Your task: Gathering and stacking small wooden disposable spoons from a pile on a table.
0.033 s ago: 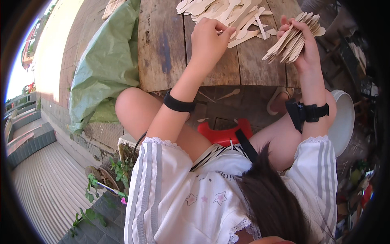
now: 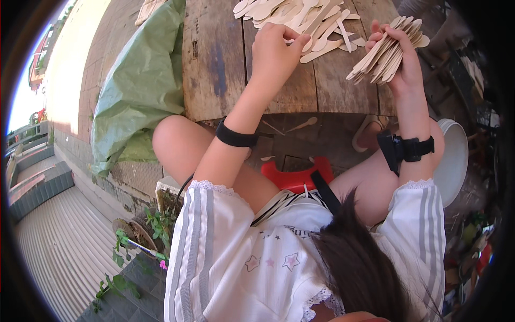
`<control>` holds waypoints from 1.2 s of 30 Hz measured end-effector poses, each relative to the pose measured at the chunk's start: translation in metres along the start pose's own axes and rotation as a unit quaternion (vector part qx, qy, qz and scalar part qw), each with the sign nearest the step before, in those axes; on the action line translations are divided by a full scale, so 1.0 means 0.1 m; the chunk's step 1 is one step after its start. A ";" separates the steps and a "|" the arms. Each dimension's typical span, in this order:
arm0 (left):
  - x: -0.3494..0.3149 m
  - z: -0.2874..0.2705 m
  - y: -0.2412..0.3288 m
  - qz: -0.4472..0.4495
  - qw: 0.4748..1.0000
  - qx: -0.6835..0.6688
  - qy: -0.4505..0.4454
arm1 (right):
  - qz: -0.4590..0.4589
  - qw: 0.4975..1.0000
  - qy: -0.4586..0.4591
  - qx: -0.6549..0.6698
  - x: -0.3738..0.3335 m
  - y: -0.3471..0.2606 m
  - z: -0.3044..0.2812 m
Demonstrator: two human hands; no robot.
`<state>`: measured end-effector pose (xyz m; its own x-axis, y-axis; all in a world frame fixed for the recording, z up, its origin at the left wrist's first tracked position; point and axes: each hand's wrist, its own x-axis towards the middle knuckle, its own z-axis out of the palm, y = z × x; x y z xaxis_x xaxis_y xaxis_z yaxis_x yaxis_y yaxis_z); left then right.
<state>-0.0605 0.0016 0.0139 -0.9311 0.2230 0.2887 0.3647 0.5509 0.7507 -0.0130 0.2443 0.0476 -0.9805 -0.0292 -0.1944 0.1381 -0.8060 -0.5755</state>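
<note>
My right hand (image 2: 403, 59) is wrapped round a thick bundle of wooden spoons (image 2: 385, 56), held above the right side of the wooden table (image 2: 214, 70). Their ends fan out unevenly on both sides of the fingers. My left hand (image 2: 276, 53) is closed in a pinch at the near edge of a loose pile of pale wooden spoons (image 2: 268, 12). From its fingertips a wooden spoon (image 2: 322, 21) slants up and to the right over the pile. The inside of the left palm is hidden.
Green plastic sheeting (image 2: 139, 80) hangs at the table's left. Below the table's front edge a few spoons (image 2: 302, 125) lie on the ground, near a red plastic seat (image 2: 295, 177). A pale bucket (image 2: 451, 161) stands beside my right knee.
</note>
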 end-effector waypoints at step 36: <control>0.03 -0.32 0.03 0.130 0.978 0.164 -0.028 | -0.112 0.934 -0.086 -0.329 -0.12 -0.02 0.36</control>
<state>-0.0624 -0.0223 0.0359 -0.8084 0.4280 0.4043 0.5801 0.6958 0.4235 -0.0070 0.2250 0.0800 -0.9952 -0.0445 0.0875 -0.0725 -0.2679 -0.9607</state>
